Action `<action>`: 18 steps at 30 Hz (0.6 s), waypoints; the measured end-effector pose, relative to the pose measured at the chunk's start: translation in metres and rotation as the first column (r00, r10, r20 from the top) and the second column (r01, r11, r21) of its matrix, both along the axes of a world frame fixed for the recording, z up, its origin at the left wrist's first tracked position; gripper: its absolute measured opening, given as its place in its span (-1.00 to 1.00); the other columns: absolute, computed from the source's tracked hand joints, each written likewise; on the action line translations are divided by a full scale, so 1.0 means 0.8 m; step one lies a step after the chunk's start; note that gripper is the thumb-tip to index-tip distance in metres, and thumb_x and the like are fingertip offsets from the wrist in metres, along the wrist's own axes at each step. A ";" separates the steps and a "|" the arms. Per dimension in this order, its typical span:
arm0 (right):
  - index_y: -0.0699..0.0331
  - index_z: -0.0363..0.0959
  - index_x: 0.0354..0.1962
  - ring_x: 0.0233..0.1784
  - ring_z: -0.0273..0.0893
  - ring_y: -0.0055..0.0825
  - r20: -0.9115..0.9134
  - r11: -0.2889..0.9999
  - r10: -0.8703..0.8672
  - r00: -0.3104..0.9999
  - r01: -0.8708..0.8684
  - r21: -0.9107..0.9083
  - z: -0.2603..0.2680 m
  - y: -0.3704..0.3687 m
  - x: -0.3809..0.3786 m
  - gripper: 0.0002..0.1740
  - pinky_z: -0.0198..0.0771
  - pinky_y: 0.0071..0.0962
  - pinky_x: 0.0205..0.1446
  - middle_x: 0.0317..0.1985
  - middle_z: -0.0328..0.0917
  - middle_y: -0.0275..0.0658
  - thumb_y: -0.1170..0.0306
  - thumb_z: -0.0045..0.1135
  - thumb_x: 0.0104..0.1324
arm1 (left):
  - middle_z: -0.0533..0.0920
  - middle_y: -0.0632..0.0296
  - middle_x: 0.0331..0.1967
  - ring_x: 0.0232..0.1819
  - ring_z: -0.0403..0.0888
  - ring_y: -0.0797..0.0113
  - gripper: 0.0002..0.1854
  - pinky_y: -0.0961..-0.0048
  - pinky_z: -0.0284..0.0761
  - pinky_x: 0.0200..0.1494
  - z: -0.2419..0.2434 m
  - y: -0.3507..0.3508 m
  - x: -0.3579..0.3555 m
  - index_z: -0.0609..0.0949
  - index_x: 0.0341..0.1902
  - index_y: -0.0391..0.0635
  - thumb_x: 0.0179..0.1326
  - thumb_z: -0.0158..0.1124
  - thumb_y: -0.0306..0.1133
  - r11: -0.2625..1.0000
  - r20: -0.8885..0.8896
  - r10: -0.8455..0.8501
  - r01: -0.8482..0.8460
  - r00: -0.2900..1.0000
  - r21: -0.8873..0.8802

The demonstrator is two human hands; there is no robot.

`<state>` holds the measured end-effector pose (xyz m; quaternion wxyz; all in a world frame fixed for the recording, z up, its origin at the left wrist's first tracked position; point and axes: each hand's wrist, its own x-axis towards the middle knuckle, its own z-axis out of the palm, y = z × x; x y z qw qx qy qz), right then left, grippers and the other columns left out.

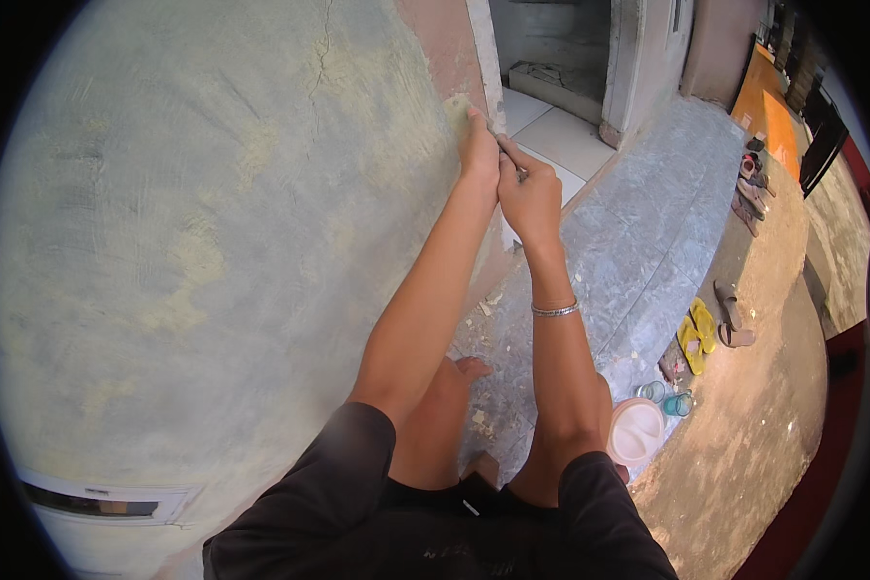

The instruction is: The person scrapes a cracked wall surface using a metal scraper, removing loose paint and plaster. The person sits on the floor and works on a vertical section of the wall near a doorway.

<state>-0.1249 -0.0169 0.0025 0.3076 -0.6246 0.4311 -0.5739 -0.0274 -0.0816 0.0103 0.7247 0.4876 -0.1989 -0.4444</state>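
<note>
A painted plaster wall [261, 217] with yellowish patches and a crack fills the left side. My left hand [480, 156] is raised at the wall's edge beside a doorway, its fingers around the front of a slim dark tool whose kind I cannot tell. The rear of that tool [520, 174] lies in my right hand [531, 187], which is closed around it just right of the left hand. Pinkish bare plaster [449, 51] shows along the wall's edge, and a pale patch meets the left fingertips. The tool's tip is mostly hidden by my left hand.
A white door frame [487, 58] borders the doorway, with white floor tiles [551, 134] inside. Paint flakes lie on the blue-grey tiled ledge [623, 239] under me. To the right are a pink lidded tub [636, 433], two glass mugs [676, 404], yellow flip-flops [696, 337] and other footwear [752, 190].
</note>
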 end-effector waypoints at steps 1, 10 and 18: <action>0.09 0.72 0.14 -0.32 0.74 -0.43 0.002 1.000 -0.012 1.000 0.012 0.018 -0.006 0.003 -0.005 -0.62 0.57 -0.39 -0.11 -0.07 0.78 0.03 0.29 0.19 0.42 | 0.60 0.10 -0.19 -0.25 0.61 0.26 -0.23 0.27 0.61 -0.20 -0.010 0.004 -0.003 0.46 0.23 -0.32 0.58 -0.08 0.30 1.000 0.017 -0.006 0.006 1.000 0.027; 0.23 0.70 0.16 -0.41 0.67 -0.53 -0.105 0.955 0.155 0.982 -0.121 0.271 -0.054 0.035 -0.039 -0.59 0.56 -0.43 -0.20 -0.33 0.79 -0.07 0.32 0.24 0.40 | 0.55 0.18 0.04 -0.01 0.55 0.30 -0.33 0.28 0.51 0.06 -0.071 0.097 -0.023 0.49 0.34 -0.21 0.62 -0.03 0.20 0.990 -0.172 -0.133 0.140 0.976 0.028; 0.43 0.59 0.21 -0.31 0.71 -0.41 0.059 0.969 0.198 0.978 -0.205 0.139 -0.013 0.046 -0.005 -0.56 0.57 -0.36 -0.11 -0.23 0.79 0.04 0.43 0.15 0.43 | 0.53 0.42 -0.26 -0.23 0.48 0.59 -0.69 0.54 0.43 -0.22 -0.029 0.107 -0.002 0.60 0.15 -0.18 0.59 0.17 -0.20 0.980 0.079 -0.095 0.107 0.992 -0.167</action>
